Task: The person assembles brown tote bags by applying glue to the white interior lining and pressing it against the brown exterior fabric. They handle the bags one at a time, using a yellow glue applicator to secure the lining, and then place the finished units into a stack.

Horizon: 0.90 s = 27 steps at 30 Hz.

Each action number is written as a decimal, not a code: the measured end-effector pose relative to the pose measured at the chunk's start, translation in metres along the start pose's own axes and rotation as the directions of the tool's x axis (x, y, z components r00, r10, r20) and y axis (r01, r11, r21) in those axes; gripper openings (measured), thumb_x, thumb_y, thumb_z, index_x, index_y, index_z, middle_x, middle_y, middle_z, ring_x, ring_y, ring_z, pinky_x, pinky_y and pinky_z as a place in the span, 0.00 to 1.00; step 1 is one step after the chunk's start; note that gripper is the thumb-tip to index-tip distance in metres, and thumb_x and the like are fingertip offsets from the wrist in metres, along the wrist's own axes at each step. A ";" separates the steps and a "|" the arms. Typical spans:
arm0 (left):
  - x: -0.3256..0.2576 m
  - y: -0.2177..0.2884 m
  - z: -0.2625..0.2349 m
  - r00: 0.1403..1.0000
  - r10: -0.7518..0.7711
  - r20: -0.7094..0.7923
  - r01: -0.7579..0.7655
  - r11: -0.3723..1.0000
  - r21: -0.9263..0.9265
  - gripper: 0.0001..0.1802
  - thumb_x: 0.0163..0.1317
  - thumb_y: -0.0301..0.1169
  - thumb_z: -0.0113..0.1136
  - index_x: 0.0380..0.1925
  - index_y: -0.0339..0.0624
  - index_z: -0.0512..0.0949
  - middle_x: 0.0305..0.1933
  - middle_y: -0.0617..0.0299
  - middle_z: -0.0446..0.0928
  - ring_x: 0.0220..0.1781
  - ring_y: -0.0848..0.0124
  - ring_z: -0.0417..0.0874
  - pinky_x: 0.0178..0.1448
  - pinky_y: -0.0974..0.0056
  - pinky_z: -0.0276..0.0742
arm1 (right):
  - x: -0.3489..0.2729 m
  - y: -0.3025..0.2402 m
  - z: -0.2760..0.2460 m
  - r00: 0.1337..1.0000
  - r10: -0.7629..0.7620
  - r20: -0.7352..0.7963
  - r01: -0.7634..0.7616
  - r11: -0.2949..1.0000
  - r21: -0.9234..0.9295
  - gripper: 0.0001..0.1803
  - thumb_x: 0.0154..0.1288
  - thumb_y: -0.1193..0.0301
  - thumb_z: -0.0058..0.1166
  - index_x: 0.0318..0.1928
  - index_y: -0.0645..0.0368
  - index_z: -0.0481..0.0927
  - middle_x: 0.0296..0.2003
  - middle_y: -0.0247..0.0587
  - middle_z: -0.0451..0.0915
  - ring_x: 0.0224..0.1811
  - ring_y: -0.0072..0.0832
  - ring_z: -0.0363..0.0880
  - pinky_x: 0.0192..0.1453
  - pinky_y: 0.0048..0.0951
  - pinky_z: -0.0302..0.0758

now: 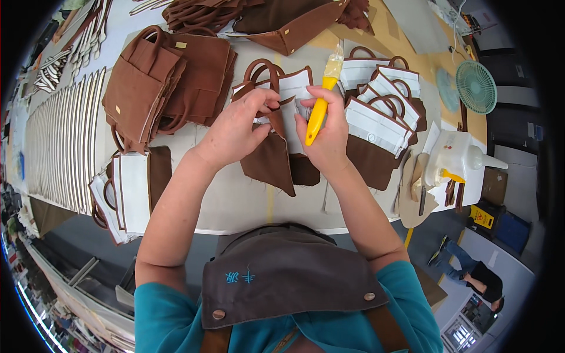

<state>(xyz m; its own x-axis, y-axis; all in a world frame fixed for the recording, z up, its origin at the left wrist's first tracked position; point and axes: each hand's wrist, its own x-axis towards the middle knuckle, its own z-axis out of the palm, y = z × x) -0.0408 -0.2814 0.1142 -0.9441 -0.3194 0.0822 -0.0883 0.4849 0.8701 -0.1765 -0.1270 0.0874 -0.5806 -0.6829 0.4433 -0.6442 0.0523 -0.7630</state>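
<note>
The right hand [323, 134] is clamped on the yellow brush [317, 119], bristles [334, 63] lying beyond the grip. The brown bag panel [265, 162] extends left of this grip, its flap [277, 123] nearest the left hand [238, 126], whose finger closure cannot be determined.

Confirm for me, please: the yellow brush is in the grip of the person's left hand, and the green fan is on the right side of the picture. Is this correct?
Not quite. The head view shows the yellow brush in the grip of the right hand, not the left hand. The green fan is on the right side, as you say.
</note>
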 end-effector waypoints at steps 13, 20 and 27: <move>0.016 -0.007 -0.016 0.998 0.018 0.060 -0.025 0.994 0.103 0.15 0.57 0.20 0.65 0.44 0.37 0.75 0.37 0.58 0.86 0.44 0.62 0.86 0.54 0.62 0.78 | -0.001 -0.020 0.006 0.997 -0.001 0.082 -0.011 0.990 0.143 0.28 0.55 0.82 0.67 0.55 0.56 0.70 0.48 0.40 0.78 0.39 0.29 0.84 0.42 0.29 0.80; 0.036 -0.015 -0.021 0.976 0.012 0.216 0.007 0.996 -0.085 0.11 0.65 0.22 0.59 0.46 0.36 0.74 0.36 0.57 0.86 0.43 0.65 0.85 0.52 0.61 0.77 | -0.001 -0.014 0.003 0.998 0.023 0.066 -0.030 0.993 0.111 0.24 0.58 0.85 0.62 0.53 0.57 0.70 0.43 0.41 0.77 0.36 0.30 0.85 0.40 0.29 0.80; 0.053 -0.016 -0.017 0.973 0.044 0.227 -0.060 0.996 0.061 0.11 0.63 0.25 0.59 0.46 0.40 0.75 0.33 0.61 0.85 0.41 0.65 0.82 0.58 0.59 0.69 | 0.004 -0.008 -0.006 0.996 -0.057 0.075 0.057 0.998 -0.002 0.23 0.57 0.86 0.60 0.53 0.58 0.72 0.42 0.45 0.77 0.37 0.34 0.83 0.41 0.32 0.79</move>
<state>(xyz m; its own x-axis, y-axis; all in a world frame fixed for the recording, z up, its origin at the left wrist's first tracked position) -0.0838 -0.3199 0.1127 -0.9945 -0.1042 0.0079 -0.0512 0.5521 0.8322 -0.1766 -0.1257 0.0983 -0.5040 -0.7375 0.4496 -0.6776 0.0147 -0.7353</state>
